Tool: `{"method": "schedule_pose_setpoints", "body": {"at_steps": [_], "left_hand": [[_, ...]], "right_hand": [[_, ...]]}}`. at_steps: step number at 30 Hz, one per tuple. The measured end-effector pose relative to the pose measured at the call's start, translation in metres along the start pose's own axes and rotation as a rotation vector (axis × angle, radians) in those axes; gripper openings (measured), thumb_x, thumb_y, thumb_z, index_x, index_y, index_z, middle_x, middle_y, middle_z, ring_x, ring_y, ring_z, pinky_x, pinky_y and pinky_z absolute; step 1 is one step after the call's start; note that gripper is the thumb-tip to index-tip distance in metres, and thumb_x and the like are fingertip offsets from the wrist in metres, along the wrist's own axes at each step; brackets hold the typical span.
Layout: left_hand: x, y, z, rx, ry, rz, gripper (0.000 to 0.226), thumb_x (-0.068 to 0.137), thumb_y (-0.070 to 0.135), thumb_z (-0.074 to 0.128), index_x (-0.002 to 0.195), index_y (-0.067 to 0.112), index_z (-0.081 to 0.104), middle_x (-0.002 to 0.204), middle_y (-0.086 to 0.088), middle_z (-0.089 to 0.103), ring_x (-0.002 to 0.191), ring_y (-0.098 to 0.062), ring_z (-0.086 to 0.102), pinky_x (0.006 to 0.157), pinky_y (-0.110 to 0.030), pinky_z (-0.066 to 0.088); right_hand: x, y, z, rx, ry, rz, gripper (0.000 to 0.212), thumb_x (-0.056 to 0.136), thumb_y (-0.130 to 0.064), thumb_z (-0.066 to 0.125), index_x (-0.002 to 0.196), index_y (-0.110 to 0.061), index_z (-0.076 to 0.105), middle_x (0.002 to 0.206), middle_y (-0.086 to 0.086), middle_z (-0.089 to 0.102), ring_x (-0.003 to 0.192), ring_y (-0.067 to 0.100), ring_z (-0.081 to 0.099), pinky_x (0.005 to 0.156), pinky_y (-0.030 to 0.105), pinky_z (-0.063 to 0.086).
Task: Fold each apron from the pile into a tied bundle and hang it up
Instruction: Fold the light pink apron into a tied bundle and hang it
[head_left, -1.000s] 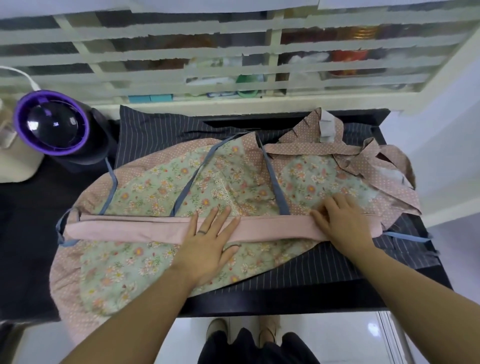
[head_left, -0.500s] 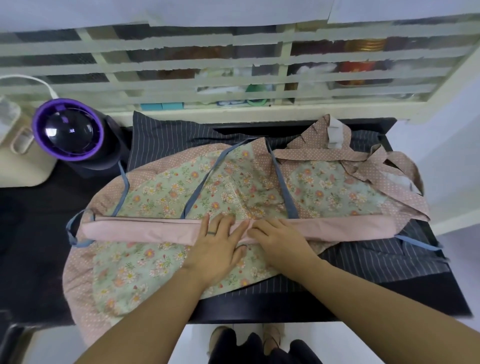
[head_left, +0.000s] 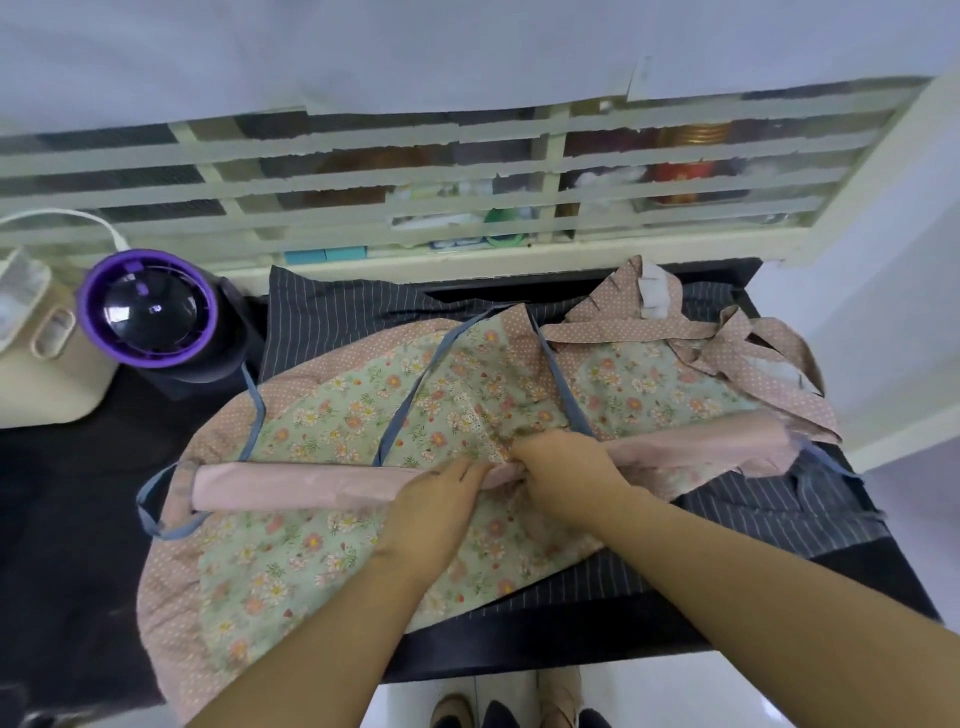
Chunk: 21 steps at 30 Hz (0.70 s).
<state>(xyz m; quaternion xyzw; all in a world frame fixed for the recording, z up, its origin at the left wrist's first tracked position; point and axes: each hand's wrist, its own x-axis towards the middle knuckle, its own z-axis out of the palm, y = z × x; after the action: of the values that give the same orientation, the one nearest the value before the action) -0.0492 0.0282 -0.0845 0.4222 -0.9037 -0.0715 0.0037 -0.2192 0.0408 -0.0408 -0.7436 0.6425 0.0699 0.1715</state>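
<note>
A floral apron (head_left: 337, 415) with a pink dotted border lies spread across the black table (head_left: 62, 519). A plain pink folded band (head_left: 291, 480) runs left to right across its middle. Blue straps (head_left: 410, 400) cross the floral cloth. My left hand (head_left: 436, 509) and my right hand (head_left: 566, 467) meet at the band's middle, and both grip the pink cloth with curled fingers, bunching it. Pink dotted ties (head_left: 743, 353) lie tangled at the right end. A dark striped apron (head_left: 779, 509) lies underneath.
A purple-rimmed black appliance (head_left: 150, 317) stands at the back left beside a cream one (head_left: 36, 353). A slatted cream window frame (head_left: 415, 176) runs along the back. The white wall (head_left: 909, 260) is at the right. My feet (head_left: 519, 712) show below the table's front edge.
My right hand slid left along the pink band from its right end to the middle. Both hands went from flat pressing to gripping and bunching the band there.
</note>
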Motion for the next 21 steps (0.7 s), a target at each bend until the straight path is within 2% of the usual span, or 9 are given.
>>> {"method": "schedule_pose_setpoints", "body": {"at_steps": [2,4,7,9,11,13,16,19,21], "left_hand": [[0.009,0.003,-0.022,-0.102,-0.095,-0.093,0.022,0.085,0.01,0.058,0.104,0.019,0.055,0.1,0.0,0.061,0.088,-0.021,0.061,0.064,-0.033,0.046],[0.024,0.007,-0.046,-0.25,-0.148,-0.169,0.004,0.091,0.016,0.049,0.091,0.019,0.053,0.089,0.001,0.06,0.083,-0.021,0.059,0.062,-0.032,0.042],[0.04,0.002,-0.11,-0.426,-0.225,-0.14,0.011,0.086,0.015,0.053,0.075,0.015,0.053,0.073,0.0,0.054,0.068,-0.017,0.05,0.059,-0.029,0.037],[0.039,-0.004,-0.157,-0.539,-0.297,-0.116,0.015,0.086,0.009,0.049,0.072,0.012,0.053,0.069,-0.004,0.053,0.063,-0.014,0.045,0.06,-0.028,0.036],[0.035,-0.011,-0.196,-0.686,-0.316,-0.1,0.015,0.084,0.005,0.047,0.073,0.007,0.057,0.069,-0.01,0.054,0.064,-0.014,0.044,0.064,-0.03,0.036],[0.031,-0.017,-0.23,-0.906,-0.238,-0.082,0.009,0.069,0.003,0.049,0.069,0.005,0.057,0.067,-0.008,0.049,0.067,-0.017,0.041,0.064,-0.033,0.032],[0.026,-0.016,-0.274,-1.252,-0.052,-0.034,0.031,0.049,0.003,0.044,0.071,0.004,0.066,0.071,-0.007,0.056,0.069,-0.021,0.047,0.057,-0.028,0.034],[0.018,-0.01,-0.309,-1.334,0.182,0.063,0.031,0.054,0.002,0.043,0.064,0.015,0.069,0.063,0.001,0.061,0.06,-0.011,0.053,0.054,-0.022,0.039],[0.014,-0.009,-0.33,-1.323,0.322,0.078,0.018,0.068,0.002,0.046,0.073,0.005,0.063,0.062,0.0,0.057,0.058,-0.011,0.051,0.056,-0.027,0.038]], "right_hand": [[0.001,-0.004,-0.017,-0.069,0.01,0.009,0.018,0.091,-0.014,0.048,0.106,-0.016,0.057,0.103,0.005,0.063,0.092,0.024,0.059,0.066,0.031,0.037],[-0.001,-0.001,-0.033,-0.014,-0.004,0.02,0.013,0.091,-0.015,0.045,0.1,-0.017,0.054,0.093,0.004,0.059,0.082,0.023,0.053,0.066,0.031,0.035],[-0.012,-0.004,-0.071,0.166,0.068,-0.003,0.01,0.092,-0.012,0.041,0.087,-0.015,0.049,0.078,0.003,0.052,0.073,0.022,0.047,0.058,0.032,0.032],[-0.024,-0.009,-0.101,0.35,0.129,-0.038,0.019,0.093,-0.007,0.038,0.076,-0.014,0.046,0.074,0.004,0.05,0.069,0.02,0.044,0.059,0.032,0.031],[-0.035,-0.017,-0.134,0.526,0.188,-0.062,0.028,0.094,-0.005,0.036,0.069,-0.013,0.046,0.07,0.0,0.048,0.064,0.012,0.041,0.058,0.024,0.031],[-0.043,-0.028,-0.172,0.631,0.287,-0.11,0.028,0.094,-0.004,0.036,0.068,-0.007,0.046,0.068,0.001,0.046,0.061,0.009,0.038,0.059,0.021,0.031],[-0.052,-0.052,-0.223,0.724,0.416,-0.161,0.03,0.094,-0.011,0.037,0.065,-0.013,0.046,0.066,-0.005,0.046,0.056,-0.001,0.041,0.059,0.016,0.033],[-0.059,-0.076,-0.262,0.769,0.531,-0.227,0.026,0.085,-0.022,0.038,0.064,-0.011,0.048,0.064,-0.004,0.048,0.054,-0.001,0.043,0.056,0.011,0.033],[-0.061,-0.087,-0.283,0.904,0.556,-0.247,0.029,0.089,-0.015,0.038,0.066,-0.005,0.052,0.061,0.001,0.049,0.051,0.009,0.04,0.05,0.016,0.033]]}}
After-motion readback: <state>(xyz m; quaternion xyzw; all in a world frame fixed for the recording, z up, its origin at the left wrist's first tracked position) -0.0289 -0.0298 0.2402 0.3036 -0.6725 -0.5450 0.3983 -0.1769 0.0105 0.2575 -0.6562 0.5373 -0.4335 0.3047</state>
